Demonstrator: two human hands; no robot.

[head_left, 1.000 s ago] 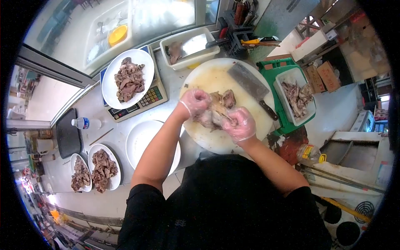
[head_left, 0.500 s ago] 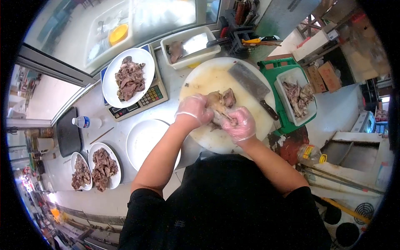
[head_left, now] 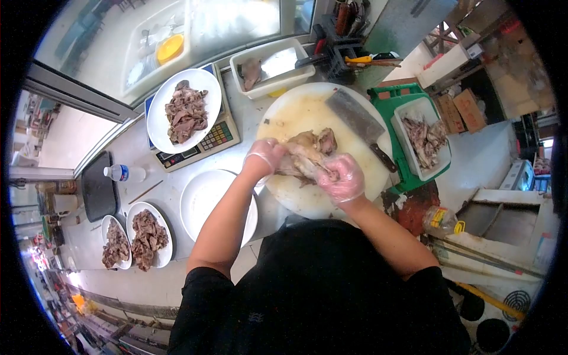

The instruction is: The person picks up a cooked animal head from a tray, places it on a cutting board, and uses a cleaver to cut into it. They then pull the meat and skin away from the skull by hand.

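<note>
Steel bench (head_left: 171,180) is topped by a round chopping board (head_left: 296,115), with a cleaver (head_left: 355,118) laid at its right. A cooked meat piece (head_left: 307,151) is found at the board's middle, grasped in the grips of the gloved left hand (head_left: 265,155) and right hand (head_left: 343,176).

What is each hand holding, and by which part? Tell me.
Both grip the cooked meat on the cutting board: the left hand at its left end, the right hand at its near right end.

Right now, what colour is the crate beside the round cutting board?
The crate is green, clearest in the head view.
</note>
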